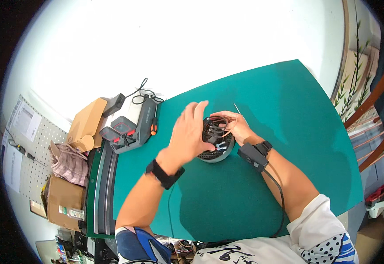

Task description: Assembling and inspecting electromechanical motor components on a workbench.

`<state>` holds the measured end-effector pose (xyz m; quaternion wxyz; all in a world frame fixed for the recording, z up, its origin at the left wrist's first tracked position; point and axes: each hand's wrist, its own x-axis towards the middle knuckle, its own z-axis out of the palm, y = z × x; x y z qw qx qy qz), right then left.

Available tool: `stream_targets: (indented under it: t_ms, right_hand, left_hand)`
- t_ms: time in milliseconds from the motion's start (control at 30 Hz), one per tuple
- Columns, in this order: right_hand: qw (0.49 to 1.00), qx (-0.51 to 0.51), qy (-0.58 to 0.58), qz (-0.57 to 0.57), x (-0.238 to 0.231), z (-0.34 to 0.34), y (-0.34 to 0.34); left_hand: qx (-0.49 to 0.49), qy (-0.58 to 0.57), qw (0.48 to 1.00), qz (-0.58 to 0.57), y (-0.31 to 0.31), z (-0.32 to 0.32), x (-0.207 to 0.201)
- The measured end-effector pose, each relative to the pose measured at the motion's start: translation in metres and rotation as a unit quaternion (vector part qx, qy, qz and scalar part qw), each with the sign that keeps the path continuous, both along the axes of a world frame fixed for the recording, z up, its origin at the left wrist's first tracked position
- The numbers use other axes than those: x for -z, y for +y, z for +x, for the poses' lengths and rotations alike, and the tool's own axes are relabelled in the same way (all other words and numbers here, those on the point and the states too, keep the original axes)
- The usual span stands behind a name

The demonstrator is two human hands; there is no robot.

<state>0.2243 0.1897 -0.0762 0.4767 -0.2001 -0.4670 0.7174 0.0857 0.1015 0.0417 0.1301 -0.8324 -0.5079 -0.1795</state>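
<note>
In the middle of the table is a round black device (211,155) with a perforated face and a grey rim. Loose dark and copper-coloured wires (220,125) rise from it, and small pale connector ends (220,147) lie over its near side. My right hand (238,127) closes around the far right side, its fingers at the device and the wires. My left hand (187,136) is at the left edge, fingers raised and spread, thumb reaching over the near rim. A thin pale rod (237,108) shows just beyond my right hand.
A green mat (262,92) covers the table. At its left stand a grey-and-white machine (132,125) with a black cable, an orange-handled screwdriver (153,127), and a cardboard box (86,121). Further left are a pink cloth bag (69,167) and a pegboard (33,163). A wooden chair (376,110) stands right.
</note>
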Motion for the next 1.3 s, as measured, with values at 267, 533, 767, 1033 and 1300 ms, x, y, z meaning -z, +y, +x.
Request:
stream_targets:
  t_ms: [267, 533, 767, 1033, 1300]
  right_hand:
    - [1.000, 0.001, 0.016, 0.026, 0.015, -0.002, 0.002]
    - [0.987, -0.131, -0.043, 0.083, -0.008, 0.003, -0.011]
    - [0.971, -0.120, -0.146, 0.146, 0.006, 0.017, 0.012]
    - [0.952, -0.115, -0.232, 0.165, 0.007, 0.020, 0.000]
    - [0.946, -0.063, -0.278, 0.155, 0.012, 0.033, 0.033]
  left_hand:
    - [-0.022, -0.016, 0.971, -0.238, 0.019, -0.012, 0.010]
    - [-0.143, -0.136, 0.967, -0.159, -0.090, -0.057, -0.013]
    - [-0.363, -0.277, 0.889, 0.020, -0.286, -0.122, -0.057]
    - [-0.753, -0.289, 0.580, 0.115, -0.540, -0.146, 0.049]
    - [-0.888, -0.352, 0.293, -0.043, -0.666, -0.111, 0.247]
